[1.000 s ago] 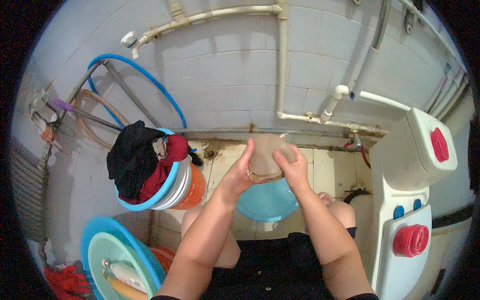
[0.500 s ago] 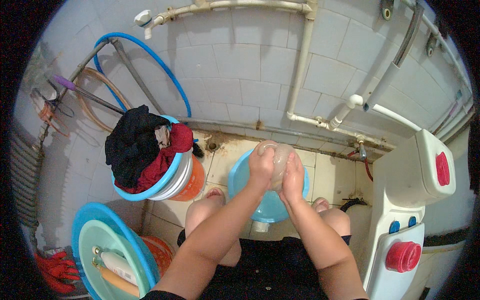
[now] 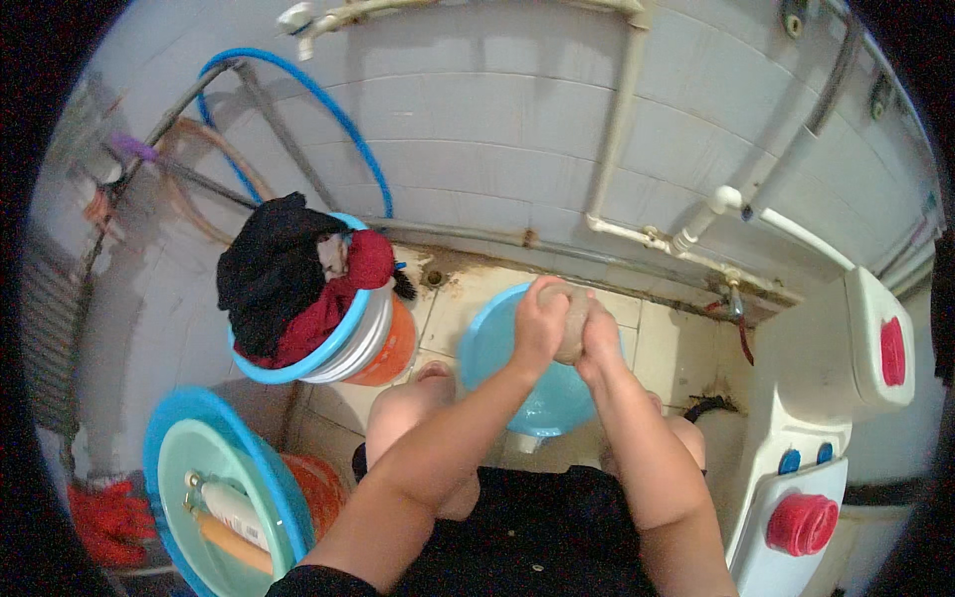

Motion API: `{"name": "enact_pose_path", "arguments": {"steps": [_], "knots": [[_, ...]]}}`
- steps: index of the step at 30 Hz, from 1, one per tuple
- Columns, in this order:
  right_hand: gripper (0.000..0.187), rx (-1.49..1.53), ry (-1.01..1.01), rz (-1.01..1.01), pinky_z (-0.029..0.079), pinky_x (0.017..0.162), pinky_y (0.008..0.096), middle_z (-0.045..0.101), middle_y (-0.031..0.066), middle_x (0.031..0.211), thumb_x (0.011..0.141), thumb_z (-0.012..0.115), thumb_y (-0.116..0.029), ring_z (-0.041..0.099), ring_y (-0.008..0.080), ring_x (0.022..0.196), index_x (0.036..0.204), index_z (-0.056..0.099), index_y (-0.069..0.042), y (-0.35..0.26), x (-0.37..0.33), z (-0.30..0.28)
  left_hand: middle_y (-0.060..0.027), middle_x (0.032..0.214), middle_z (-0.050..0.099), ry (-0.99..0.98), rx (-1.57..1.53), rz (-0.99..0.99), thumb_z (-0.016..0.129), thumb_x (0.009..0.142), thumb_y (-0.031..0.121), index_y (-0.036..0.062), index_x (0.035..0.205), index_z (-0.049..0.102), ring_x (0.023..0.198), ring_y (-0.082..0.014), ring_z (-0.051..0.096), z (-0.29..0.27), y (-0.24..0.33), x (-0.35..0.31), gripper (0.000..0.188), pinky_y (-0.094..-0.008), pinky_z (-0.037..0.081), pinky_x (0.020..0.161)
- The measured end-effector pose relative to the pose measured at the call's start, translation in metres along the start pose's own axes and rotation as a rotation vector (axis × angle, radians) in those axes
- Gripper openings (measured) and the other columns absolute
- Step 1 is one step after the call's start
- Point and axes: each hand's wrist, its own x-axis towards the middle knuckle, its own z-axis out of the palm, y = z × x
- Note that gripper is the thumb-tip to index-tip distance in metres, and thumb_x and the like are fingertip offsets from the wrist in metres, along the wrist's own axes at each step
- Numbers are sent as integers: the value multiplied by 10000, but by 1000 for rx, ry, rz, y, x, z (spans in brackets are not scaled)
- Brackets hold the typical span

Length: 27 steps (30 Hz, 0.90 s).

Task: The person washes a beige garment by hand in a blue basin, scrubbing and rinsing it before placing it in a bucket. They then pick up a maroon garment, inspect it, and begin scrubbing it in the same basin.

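Note:
Over a light blue basin on the floor, I hold a wet, beige bundle that looks like cloth between both hands. My left hand wraps round its left side, fingers curled over the top. From the right, my right hand presses against it, with its fingers closed round that side. The hands are close together, and much of the bundle is hidden in them. Water or a wet sheen shows in the basin below, between my bare knees.
Left stands a bucket topped by a blue basin of black and dark red clothes. Nearer, a mint-green basin holds bottles. A white appliance with red knobs stands right. Pipes run along the tiled wall.
The bundle bulged more between my hands before and looks more compact now. Both hands stay closed on it above the basin. The whole view has shifted slightly.

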Motion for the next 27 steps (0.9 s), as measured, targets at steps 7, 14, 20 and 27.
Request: {"name": "enact_pose_path", "arguments": {"steps": [7,14,20,27], "knots": [[393,24,-39,-46,438,870,391,537,93,1110,951,366,-364,536,241,1007,1178,442,-52,-3,-5,5,-166,1185,486,-108,-13,-324,576,821,350,30,1259,378,1088,-254,480,-29,29,3,577,-350,394,911],[429,91,-207,-32,413,911,407,523,98,1162,934,398,-395,517,258,1051,1186,452,-52,17,12,-3,-184,1279,391,-67,884,168,679,724,344,82,1202,493,1123,-289,421,-155,76,53,576,-400,370,936],[445,71,-130,-4,412,909,416,535,103,1139,923,415,-415,521,270,1044,1180,452,-54,18,1,13,-155,1451,79,59,1678,-155,776,596,388,232,1377,219,1328,-384,79,-266,164,27,972,-632,188,987],[420,-21,-125,-27,415,895,418,514,119,1145,928,418,-387,511,270,1039,1179,436,-50,26,17,0,-78,1462,-191,-231,1751,-461,837,495,423,366,1389,-95,1334,-397,104,-290,121,45,1293,-618,297,959]]}}
